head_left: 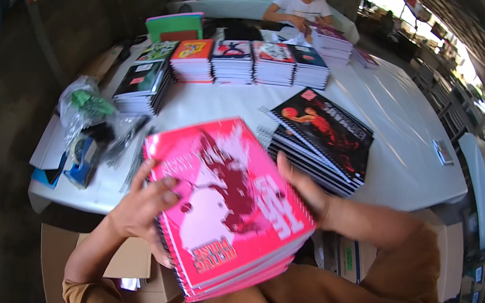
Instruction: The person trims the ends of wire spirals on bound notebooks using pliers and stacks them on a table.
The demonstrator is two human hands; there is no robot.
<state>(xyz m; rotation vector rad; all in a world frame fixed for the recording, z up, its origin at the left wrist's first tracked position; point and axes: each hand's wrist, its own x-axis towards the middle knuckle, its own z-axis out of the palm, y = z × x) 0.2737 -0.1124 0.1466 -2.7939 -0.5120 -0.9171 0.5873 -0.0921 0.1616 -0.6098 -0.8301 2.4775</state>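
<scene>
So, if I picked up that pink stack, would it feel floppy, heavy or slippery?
The pink stack is probably fairly stiff, lying flat between the left hand and the right hand. It's likely hefty too, being several layers deep. Those layers might slip apart, since the top looks smooth and the edges sit slightly uneven.

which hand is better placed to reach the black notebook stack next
Likely the right hand: it grips the pink notebooks on the side nearest the black notebook stack, while the left hand holds the opposite side. Both are occupied, so the right would need freeing first.
</scene>
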